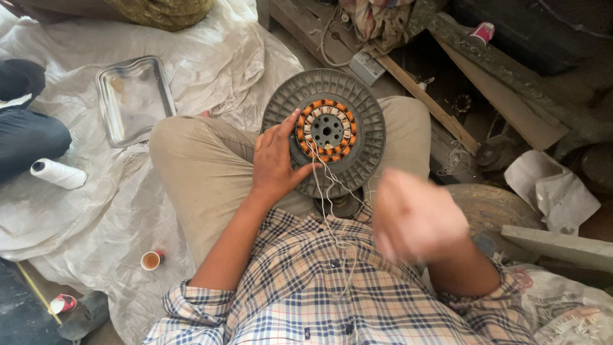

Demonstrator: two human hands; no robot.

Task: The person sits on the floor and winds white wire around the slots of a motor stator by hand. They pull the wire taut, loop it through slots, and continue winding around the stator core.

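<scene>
While the left hand presses flat on the motor stator, the blurred right hand pinches its white threads.

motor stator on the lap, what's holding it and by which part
The left hand steadies the motor stator by its left rim; the blurred right hand seems to pull its white threads.
</scene>
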